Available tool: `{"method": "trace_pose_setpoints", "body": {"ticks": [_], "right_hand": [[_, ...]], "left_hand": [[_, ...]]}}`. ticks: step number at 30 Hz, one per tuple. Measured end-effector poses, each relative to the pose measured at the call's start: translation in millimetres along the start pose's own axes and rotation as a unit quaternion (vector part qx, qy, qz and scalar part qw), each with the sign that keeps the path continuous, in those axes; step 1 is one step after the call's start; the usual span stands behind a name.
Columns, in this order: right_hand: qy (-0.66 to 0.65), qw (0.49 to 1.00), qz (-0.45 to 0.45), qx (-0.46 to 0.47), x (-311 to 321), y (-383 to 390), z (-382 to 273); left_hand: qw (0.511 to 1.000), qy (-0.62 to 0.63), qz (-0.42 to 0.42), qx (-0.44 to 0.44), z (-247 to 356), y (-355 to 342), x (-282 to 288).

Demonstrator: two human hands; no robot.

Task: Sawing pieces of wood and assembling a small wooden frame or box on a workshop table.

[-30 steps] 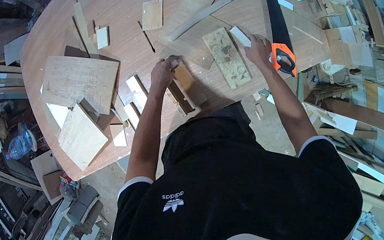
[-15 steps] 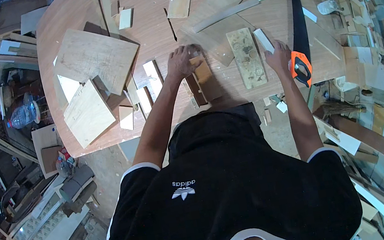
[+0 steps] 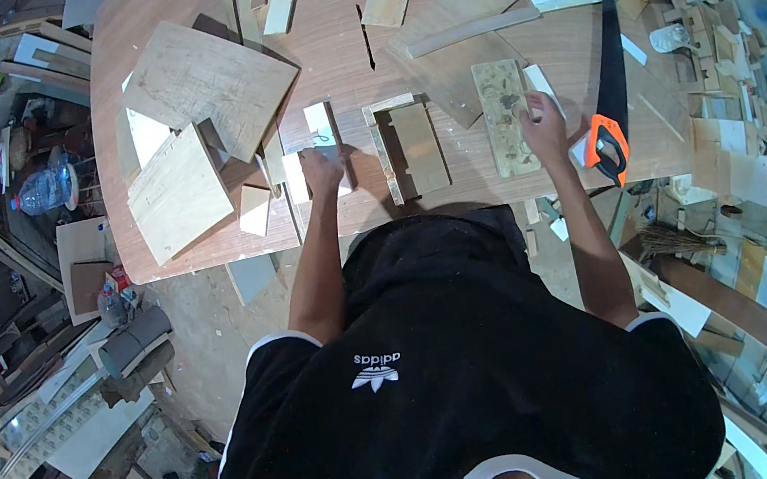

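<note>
Resting on the brown wooden tabletop (image 3: pixel 339 34), the left hand (image 3: pixel 323 170) lies over a small pale rectangular wood block (image 3: pixel 323 138), fingers laid on its near end; whether they pinch it or only press it down cannot be told from above. The block sits just left of a shallow open wooden frame with a loose plank inside it (image 3: pixel 409 146), the only container-like thing here, and the plank fills most of it. The right hand (image 3: pixel 544 123) rests at the right edge of a worn greenish rectangular board (image 3: pixel 506 115), touching a narrow white strip of wood (image 3: pixel 543 91); its grip is likewise unclear. Just right of that hand lies a black-bladed handsaw with an orange handle (image 3: pixel 609 90), blade pointing away from the person. Left of the left hand, large pale plywood offcuts (image 3: pixel 183 131) are stacked and overlapping, crowding that side. A long thin batten (image 3: pixel 470 30) lies farther back
</note>
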State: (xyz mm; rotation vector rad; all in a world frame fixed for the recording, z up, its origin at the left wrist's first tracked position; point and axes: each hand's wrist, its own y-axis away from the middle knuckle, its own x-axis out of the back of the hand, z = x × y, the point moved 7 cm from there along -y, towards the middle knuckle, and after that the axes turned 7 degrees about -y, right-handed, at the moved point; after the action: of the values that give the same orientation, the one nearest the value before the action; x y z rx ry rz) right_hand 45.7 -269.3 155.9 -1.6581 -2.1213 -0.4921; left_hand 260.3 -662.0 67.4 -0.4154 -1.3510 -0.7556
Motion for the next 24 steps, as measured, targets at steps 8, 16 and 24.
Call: {"method": "trace_pose_setpoints", "body": {"ticks": [8, 16, 24], "right_hand": [[-0.138, 0.979, -0.146, 0.046, -69.5, 35.6, -88.7], [-0.086, 0.959, -0.205, 0.176, -83.0, 76.5, -181.2], [-0.074, 0.965, -0.173, 0.184, -86.2, 81.2, -188.0]], "left_hand": [[0.972, 0.215, -0.039, 0.083, 7.0, -10.5, 39.5], [0.842, 0.511, -0.156, -0.068, 110.7, 36.2, 116.4], [0.850, 0.488, -0.167, -0.108, 153.8, 63.0, 129.1]]}}
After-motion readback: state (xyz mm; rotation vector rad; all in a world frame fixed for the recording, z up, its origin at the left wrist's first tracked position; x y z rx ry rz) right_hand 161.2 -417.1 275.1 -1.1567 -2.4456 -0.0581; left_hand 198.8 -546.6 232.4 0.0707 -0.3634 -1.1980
